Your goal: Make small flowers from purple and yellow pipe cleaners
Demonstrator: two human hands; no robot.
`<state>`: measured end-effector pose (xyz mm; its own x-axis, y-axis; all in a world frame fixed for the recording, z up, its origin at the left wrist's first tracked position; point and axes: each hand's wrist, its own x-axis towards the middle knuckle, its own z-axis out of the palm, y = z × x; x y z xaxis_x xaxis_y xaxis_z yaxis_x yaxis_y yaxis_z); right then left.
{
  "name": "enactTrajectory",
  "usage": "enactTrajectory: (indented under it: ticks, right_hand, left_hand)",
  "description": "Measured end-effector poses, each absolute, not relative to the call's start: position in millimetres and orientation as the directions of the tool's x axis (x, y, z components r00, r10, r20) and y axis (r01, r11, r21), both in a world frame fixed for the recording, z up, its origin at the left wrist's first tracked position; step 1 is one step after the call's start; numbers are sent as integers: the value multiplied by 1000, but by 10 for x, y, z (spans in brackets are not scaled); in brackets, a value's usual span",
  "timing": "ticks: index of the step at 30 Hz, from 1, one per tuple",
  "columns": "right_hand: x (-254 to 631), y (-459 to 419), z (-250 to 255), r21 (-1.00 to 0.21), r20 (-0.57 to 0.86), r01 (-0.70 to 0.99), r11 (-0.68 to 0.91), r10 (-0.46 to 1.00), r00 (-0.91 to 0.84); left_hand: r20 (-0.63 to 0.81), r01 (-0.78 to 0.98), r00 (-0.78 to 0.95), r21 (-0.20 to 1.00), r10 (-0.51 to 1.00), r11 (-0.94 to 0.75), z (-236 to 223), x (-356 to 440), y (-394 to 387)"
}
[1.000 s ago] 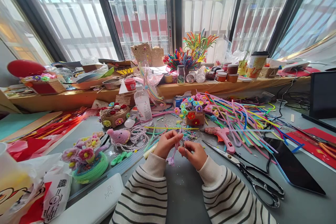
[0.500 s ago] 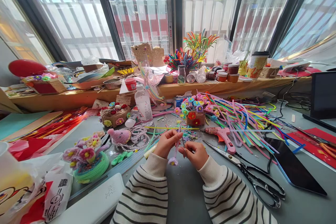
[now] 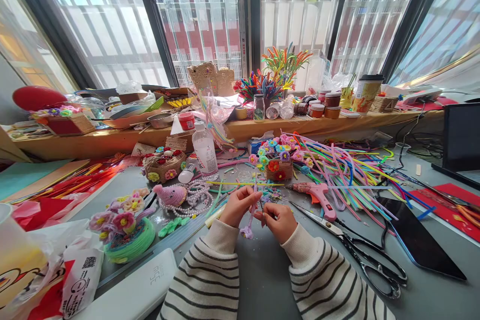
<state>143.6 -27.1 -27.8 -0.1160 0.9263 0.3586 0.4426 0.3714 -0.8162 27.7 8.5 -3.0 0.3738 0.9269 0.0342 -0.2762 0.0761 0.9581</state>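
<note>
Over the middle of the grey table, my left hand [image 3: 239, 205] pinches the stem of a lilac pipe-cleaner flower [image 3: 246, 232]. Its bloom hangs downward below my fingers, and a thin end sticks up above them. My right hand [image 3: 278, 220] is closed close beside it, thumb and fingers pinched on a thin, dark strand whose kind is too small to make out. Just beyond both hands stands a woven basket [image 3: 278, 170] full of small pipe-cleaner flowers. Open scissors [image 3: 348, 240] lie right of my right hand.
A pink glue gun [image 3: 317, 195] and a heap of loose pipe cleaners [image 3: 348, 165] lie to the right, near a black phone [image 3: 420, 237]. At left are a green flower pot [image 3: 129, 245], pearl strings [image 3: 195, 200], a bottle [image 3: 205, 150] and a white power bank [image 3: 131, 287].
The flower's bloom has shifted very slightly to the left and tilted. Both hands keep nearly the same place and grip.
</note>
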Motion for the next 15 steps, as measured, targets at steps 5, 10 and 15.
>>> enactTrajectory:
  ticks: [5, 10, 15]
  right_hand:
    - [1439, -271, -294, -833, 348, 393, 388, 922, -172]
    - [1436, -269, -291, -833, 366, 343, 434, 898, -246]
    - [1436, -279, -280, -813, 376, 367, 452, 889, -260]
  left_hand:
    - [54, -283, 398, 957, 916, 66, -29, 263, 91]
    - [66, -271, 415, 961, 908, 54, -12, 278, 61]
    - [65, -242, 417, 969, 907, 42, -7, 290, 46]
